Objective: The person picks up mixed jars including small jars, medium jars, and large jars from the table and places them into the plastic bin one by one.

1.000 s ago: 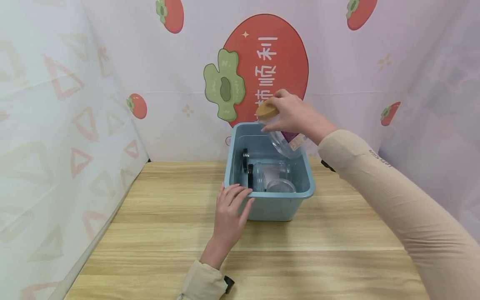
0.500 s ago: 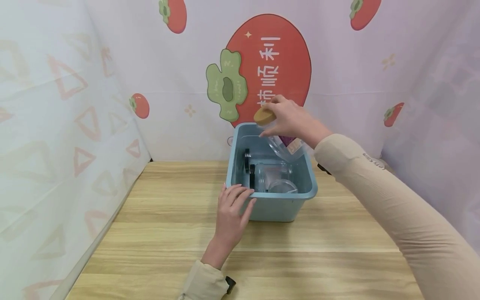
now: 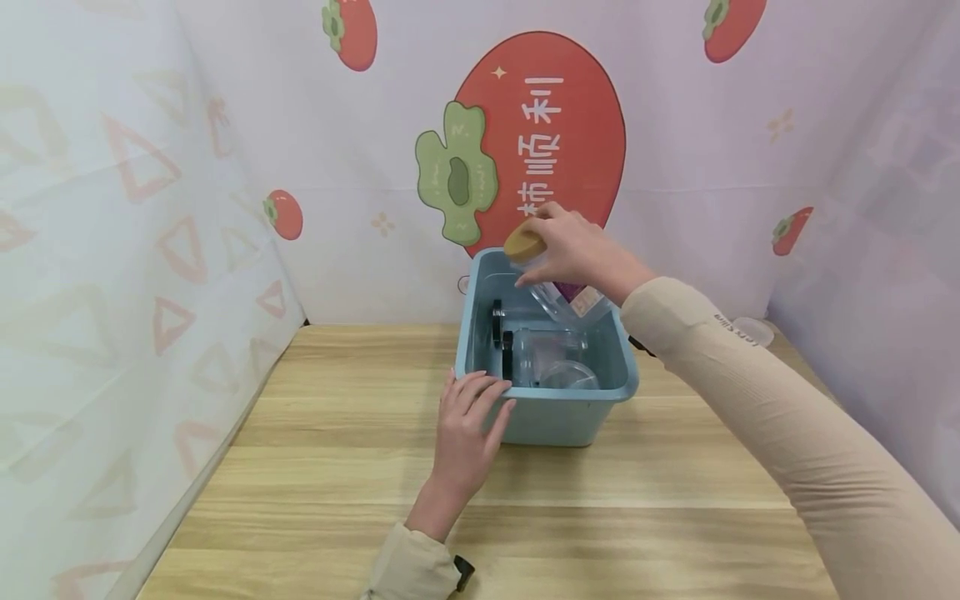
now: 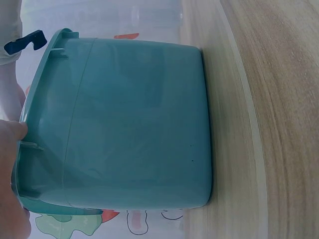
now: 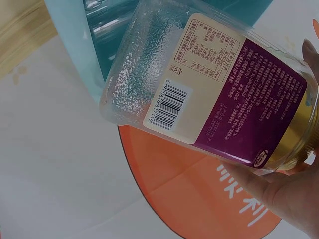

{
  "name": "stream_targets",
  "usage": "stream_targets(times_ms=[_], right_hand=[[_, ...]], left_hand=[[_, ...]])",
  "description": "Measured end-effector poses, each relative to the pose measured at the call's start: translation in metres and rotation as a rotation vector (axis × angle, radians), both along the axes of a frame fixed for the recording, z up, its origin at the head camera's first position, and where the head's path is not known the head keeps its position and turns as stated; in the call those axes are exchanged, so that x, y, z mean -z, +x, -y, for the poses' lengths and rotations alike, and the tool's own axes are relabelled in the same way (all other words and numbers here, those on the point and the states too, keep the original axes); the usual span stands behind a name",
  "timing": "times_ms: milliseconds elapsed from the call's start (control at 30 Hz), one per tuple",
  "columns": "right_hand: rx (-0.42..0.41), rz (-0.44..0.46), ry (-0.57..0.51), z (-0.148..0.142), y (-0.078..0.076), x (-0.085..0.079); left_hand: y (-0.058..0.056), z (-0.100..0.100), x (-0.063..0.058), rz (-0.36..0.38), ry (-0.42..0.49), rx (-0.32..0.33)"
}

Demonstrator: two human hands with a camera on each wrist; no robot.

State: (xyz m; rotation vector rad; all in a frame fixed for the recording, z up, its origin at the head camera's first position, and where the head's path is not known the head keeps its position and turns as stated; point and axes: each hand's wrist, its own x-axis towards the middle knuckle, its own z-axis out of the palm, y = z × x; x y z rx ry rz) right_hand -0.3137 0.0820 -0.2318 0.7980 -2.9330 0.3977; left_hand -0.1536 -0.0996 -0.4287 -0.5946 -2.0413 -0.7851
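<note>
A light blue plastic bin (image 3: 562, 421) stands upright on the wooden table. My left hand (image 3: 465, 429) grips its near left corner, fingers over the rim and thumb outside. My right hand (image 3: 577, 250) holds a clear plastic jar (image 5: 224, 94) with a yellow lid (image 3: 523, 242) by its lid end. The jar is tilted, its base reaching down into the bin's mouth near the right wall. A purple and cream label with a barcode shows in the right wrist view. Inside the bin lie clear jars (image 3: 555, 343) with black lids (image 3: 507, 357), on their sides.
A round, clear plastic piece (image 3: 752, 331) lies on the table (image 3: 337, 467) at the back right, partly behind my right sleeve. Printed white cloth (image 3: 360, 275) hangs behind and along both sides of the table.
My right hand has come down and slightly left with the jar, which sits lower in the bin's mouth. My left hand stays at the rim. The head view has shifted a little.
</note>
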Motion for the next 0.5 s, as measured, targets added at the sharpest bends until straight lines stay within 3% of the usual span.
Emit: stream_targets(times_ms=[500], right_hand=[[-0.022, -0.031, 0.014, 0.0021, 0.0002, 0.0085]], left_hand=[[0.0003, -0.0003, 0.0006, 0.013, 0.002, 0.007]])
